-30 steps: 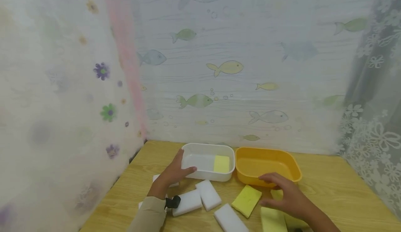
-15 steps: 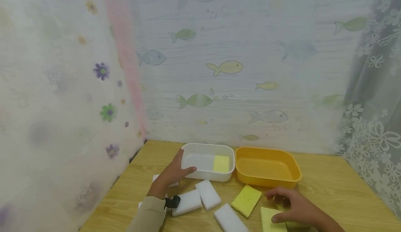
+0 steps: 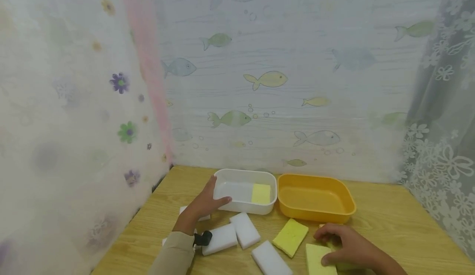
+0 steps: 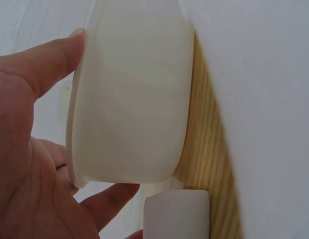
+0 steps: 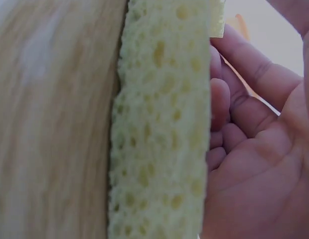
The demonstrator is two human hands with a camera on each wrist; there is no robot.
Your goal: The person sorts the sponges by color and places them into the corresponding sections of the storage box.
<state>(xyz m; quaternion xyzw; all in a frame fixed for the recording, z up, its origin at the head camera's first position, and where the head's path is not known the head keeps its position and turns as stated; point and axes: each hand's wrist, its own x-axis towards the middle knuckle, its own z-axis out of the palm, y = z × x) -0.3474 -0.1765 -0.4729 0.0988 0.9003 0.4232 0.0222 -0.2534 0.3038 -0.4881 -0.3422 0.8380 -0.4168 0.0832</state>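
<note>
My left hand (image 3: 205, 203) grips the left end of a white plastic tub (image 3: 249, 207), with the thumb over its front rim. In the left wrist view the thumb and fingers stand on either side of the tub's end (image 4: 129, 99). My right hand (image 3: 350, 244) is down among yellow sponges at the front right, its fingers curled round one of them, which it mostly hides. Its thumb lies by the edge of a nearer yellow sponge (image 3: 318, 260). In the right wrist view a sponge's porous side (image 5: 159, 124) covers some fingertips.
An orange tub (image 3: 317, 214) stands right of the white tub, which holds one yellow sponge (image 3: 261, 193). Another yellow sponge (image 3: 290, 237) lies in front. Several white sponges, among them one white block (image 3: 245, 229), lie around the left forearm on the wooden table (image 3: 386, 221).
My right hand has come down and nearer from the orange tub's front edge to the yellow sponges, then stayed there. My left hand has kept its hold on the white tub.
</note>
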